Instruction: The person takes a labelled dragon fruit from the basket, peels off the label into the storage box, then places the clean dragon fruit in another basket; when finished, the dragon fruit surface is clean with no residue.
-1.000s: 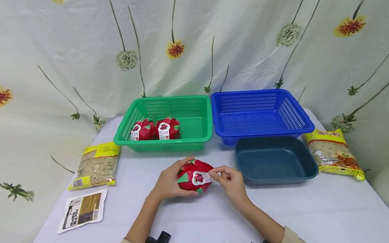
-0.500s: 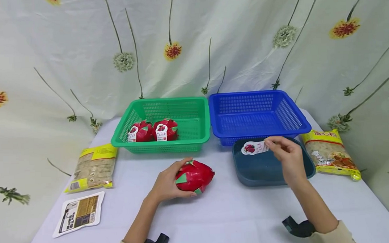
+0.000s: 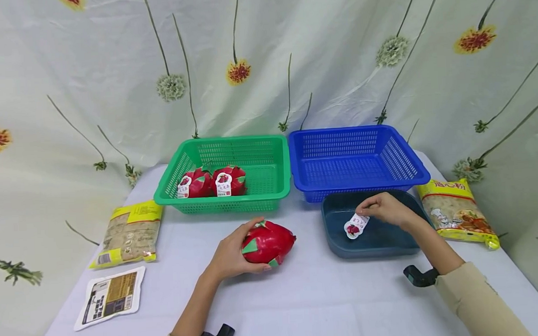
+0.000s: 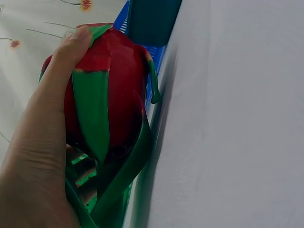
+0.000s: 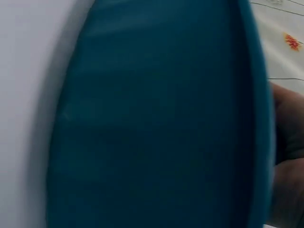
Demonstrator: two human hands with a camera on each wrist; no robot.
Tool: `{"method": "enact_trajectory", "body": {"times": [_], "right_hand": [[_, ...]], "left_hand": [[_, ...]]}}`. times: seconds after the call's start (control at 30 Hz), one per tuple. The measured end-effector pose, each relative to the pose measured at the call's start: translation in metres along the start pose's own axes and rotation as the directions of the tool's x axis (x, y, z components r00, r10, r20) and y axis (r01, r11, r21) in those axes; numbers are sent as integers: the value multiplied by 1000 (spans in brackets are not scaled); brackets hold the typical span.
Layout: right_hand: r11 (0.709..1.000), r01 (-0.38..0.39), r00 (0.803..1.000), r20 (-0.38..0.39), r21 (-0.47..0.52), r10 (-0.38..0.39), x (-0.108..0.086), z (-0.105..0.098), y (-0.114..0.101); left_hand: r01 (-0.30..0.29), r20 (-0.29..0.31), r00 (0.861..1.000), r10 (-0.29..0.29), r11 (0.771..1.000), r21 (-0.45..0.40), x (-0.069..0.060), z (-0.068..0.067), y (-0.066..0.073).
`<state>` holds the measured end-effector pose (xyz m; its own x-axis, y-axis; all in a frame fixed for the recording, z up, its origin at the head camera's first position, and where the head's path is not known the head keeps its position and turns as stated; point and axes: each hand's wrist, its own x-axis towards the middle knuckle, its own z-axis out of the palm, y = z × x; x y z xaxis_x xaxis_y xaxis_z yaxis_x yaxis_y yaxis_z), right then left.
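Note:
My left hand (image 3: 232,252) grips a red dragon fruit (image 3: 272,242) with green scales, low over the white table. The left wrist view shows the thumb along one side of the dragon fruit (image 4: 126,71); the other fingers are mostly hidden behind it. Over the dark teal tub (image 3: 337,247) my right hand (image 3: 385,209) pinches a white sticker (image 3: 356,226) with a printed fruit picture, which hangs from the fingertips. From the right wrist, the outer wall of the tub (image 5: 152,114) covers most of the view and hides the fingertips and sticker.
A green basket (image 3: 225,205) at the back holds two labelled dragon fruits (image 3: 230,180). Beside it stands a blue basket (image 3: 360,189). Yellow packets lie left (image 3: 129,233) and right (image 3: 458,212); a flat white pouch (image 3: 110,297) lies at the front left.
The sticker has come off the dragon fruit, and my right hand has carried it rightward, then lowered it into the tub's opening. My left hand keeps its hold on the fruit.

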<state>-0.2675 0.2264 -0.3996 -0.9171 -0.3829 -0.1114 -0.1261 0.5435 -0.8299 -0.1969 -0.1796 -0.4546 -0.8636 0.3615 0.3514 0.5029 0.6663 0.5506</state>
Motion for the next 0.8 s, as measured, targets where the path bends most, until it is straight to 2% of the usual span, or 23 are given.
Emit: {"method": "enact_trajectory", "body": {"times": [0.1, 0.17, 0.23, 0.5, 0.6, 0.7, 0.8], "right_hand": [[994, 79, 996, 44, -76, -76, 12, 4, 4], [981, 134, 991, 46, -139, -129, 18, 9, 5], [968, 158, 987, 43, -197, -153, 22, 15, 7], [909, 174, 984, 101, -378, -146, 25, 24, 15], [875, 186, 983, 85, -448, -165, 22, 24, 16], [844, 183, 981, 32, -504, -194, 18, 24, 15], [850, 203, 971, -9, -485, -237, 16, 25, 14]], "left_hand": [[17, -3, 1000, -17, 1000, 2, 0, 0, -1], [25, -8, 1000, -25, 1000, -1, 0, 1, -1], [32, -10, 999, -32, 999, -8, 0, 1, -1], [49, 9, 999, -49, 999, -18, 0, 1, 1], [58, 12, 998, -58, 998, -18, 0, 0, 2], [65, 12, 998, -65, 998, -20, -1, 0, 2], [71, 13, 997, -71, 997, -22, -1, -1, 2]]}}
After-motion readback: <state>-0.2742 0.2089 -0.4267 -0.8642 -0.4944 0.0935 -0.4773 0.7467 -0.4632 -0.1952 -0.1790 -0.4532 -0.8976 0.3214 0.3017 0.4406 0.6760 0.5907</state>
